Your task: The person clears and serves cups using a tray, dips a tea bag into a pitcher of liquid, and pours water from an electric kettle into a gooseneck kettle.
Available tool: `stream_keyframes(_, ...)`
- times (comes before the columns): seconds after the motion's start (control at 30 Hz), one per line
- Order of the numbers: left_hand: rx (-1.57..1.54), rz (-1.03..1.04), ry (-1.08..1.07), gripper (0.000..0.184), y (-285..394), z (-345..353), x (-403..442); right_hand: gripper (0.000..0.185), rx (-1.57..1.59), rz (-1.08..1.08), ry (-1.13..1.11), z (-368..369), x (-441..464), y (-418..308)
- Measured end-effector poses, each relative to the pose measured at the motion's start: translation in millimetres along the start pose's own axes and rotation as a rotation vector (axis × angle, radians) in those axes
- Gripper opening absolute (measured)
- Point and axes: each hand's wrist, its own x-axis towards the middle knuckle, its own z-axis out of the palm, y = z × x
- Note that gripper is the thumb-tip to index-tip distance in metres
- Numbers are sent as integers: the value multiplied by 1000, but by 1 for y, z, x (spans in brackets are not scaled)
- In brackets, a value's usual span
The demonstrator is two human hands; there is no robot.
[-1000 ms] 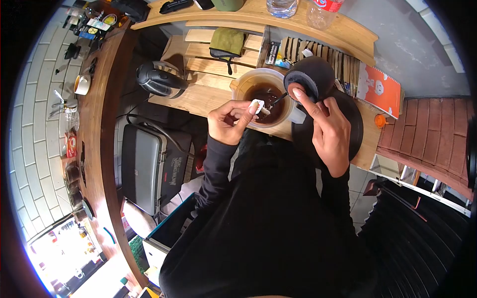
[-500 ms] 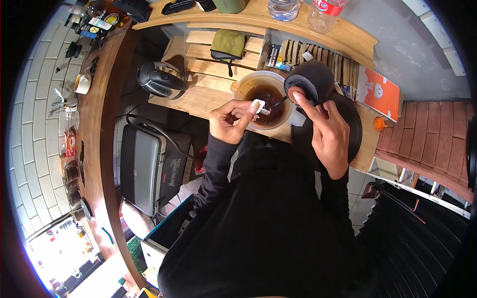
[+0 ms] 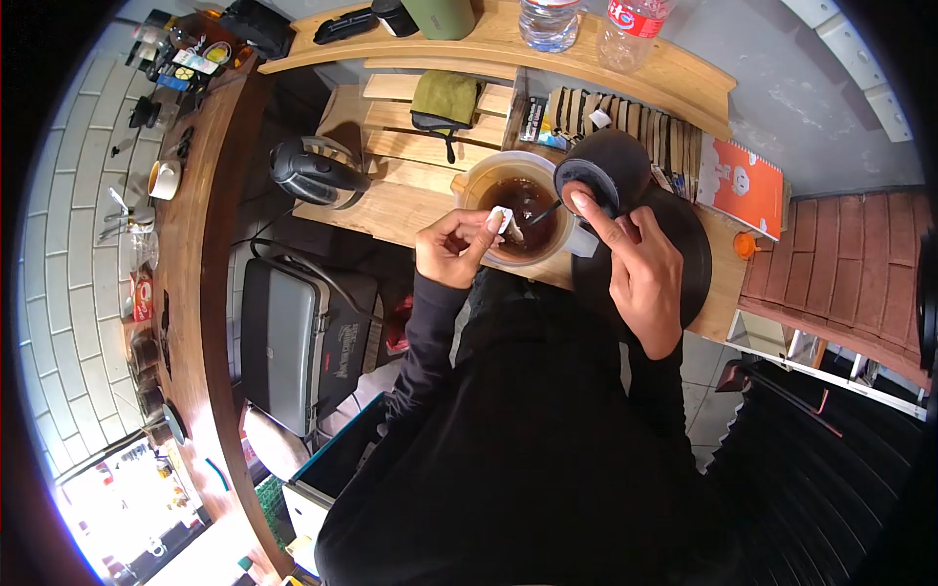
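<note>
My left hand point(image 3: 457, 244) pinches a small white piece point(image 3: 500, 219) at the left rim of a translucent pitcher point(image 3: 473, 180) that holds dark brown liquid point(image 3: 523, 207). My right hand point(image 3: 645, 278) is at the pitcher's right, its index finger stretched onto the reddish-brown part inside the rim of a dark round vessel point(image 3: 611, 161). That vessel is tilted, and a thin dark spout or rod reaches from it over the liquid. How my right hand's other fingers bear on anything is hard to tell. Under the vessel lies a large black disc point(image 3: 689, 249).
A black kettle point(image 3: 318, 171) and a green pouch point(image 3: 446, 101) are on the wooden bench at left. Behind stand a row of books point(image 3: 635, 122), an orange notebook point(image 3: 740, 186) and bottles point(image 3: 550, 24) on a shelf. A grey case point(image 3: 283, 342) stands lower left.
The camera view has shifted slightly. My left hand and the white piece sit a little lower and to the left against the pitcher; my right index finger stays on the vessel.
</note>
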Motion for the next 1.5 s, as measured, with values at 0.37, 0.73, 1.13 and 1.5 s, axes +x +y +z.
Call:
stream_keyframes(0.37,12,39,13,16,9,-1,-4,71,-2,8,6,-1,-2,2)
stream_keyframes(0.73,56,42,1,16,2,-2,-3,70,9,10,14,-2,-5,2)
stream_keyframes(1.13,38,38,27,13,14,3,-8,68,49,93,3,-2,-15,14)
stream_keyframes(1.5,7,42,30,13,17,5,-12,61,500,353,57,8,-29,36)
